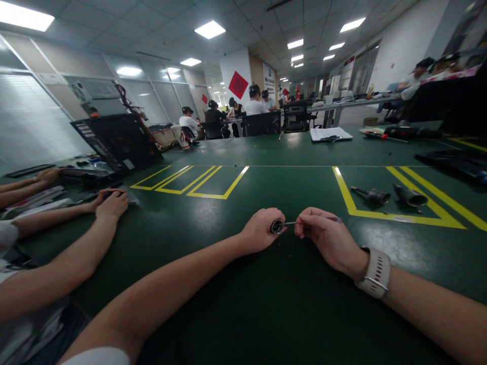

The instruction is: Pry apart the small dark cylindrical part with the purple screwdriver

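My left hand (262, 229) is wrapped round a small metal cylindrical part (277, 227), its hollow, ring-like end facing right. From the other side my right hand (319, 230) pinches a thin screwdriver (289, 223); the shaft's tip reaches into that open end, and part of the dark handle shows past my fingers. Just below the hands, a tiny ring-like piece (289, 256) lies on the green table (236, 314). Inside a yellow-taped box to the right rest two metal parts, one with a shaft (371, 195) and one cone-shaped and hollow (411, 195).
Co-workers' hands (112, 203) are at the table on the left, beside a black equipment case (117, 142). Yellow tape outlines (207, 195) mark the tabletop. Toward the back lie a paper pad (331, 134), a red-handled screwdriver (375, 135) and a dark power tool (411, 133).
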### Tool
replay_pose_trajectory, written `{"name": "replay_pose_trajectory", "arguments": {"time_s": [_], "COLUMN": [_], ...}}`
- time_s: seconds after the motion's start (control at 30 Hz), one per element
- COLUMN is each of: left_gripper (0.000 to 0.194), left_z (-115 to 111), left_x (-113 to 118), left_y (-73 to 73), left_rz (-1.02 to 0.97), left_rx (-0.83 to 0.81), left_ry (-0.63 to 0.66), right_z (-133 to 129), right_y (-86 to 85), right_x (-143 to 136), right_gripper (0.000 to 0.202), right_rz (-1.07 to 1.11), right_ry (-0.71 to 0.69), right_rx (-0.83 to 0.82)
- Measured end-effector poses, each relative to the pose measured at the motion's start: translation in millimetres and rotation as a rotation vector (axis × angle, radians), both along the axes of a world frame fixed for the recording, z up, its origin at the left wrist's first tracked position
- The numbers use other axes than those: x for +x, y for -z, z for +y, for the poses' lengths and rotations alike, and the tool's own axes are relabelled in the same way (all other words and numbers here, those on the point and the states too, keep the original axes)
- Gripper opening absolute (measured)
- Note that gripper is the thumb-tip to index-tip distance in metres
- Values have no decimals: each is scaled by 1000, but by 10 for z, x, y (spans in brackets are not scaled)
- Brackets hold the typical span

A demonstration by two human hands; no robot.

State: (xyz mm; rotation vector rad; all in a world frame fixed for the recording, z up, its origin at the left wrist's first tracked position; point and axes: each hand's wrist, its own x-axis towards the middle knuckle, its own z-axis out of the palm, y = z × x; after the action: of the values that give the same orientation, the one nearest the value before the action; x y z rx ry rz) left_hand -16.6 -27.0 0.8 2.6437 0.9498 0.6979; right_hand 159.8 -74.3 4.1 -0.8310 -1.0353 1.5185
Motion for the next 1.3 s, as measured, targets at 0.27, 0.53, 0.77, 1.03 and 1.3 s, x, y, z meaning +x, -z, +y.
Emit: {"name": "replay_pose_trajectory", "arguments": {"time_s": [0.27, 0.53, 0.77, 1.03, 1.3], "left_gripper": [6, 0, 3, 9, 13], "left_z": [-13, -22, -12, 20, 209], "left_x": [2, 9, 14, 3, -79], "left_y": [-22, -40, -25, 20, 90], "left_rz": [67, 163, 156, -33, -310], "left_rx": [30, 55, 30, -60, -38], "left_ry": [-3, 9, -31, -253, -542], "right_z": [-42, -8, -6, 6, -121], "right_y": [-8, 14, 23, 47, -6], "right_x": [-18, -2, -12, 13, -92], "right_gripper": [16, 19, 18, 19, 19], "right_rz": [-269, -247, -207, -257, -1011], "right_ry": [55, 95, 99, 116, -84], "right_rx": [224, 170, 138, 212, 686]}}
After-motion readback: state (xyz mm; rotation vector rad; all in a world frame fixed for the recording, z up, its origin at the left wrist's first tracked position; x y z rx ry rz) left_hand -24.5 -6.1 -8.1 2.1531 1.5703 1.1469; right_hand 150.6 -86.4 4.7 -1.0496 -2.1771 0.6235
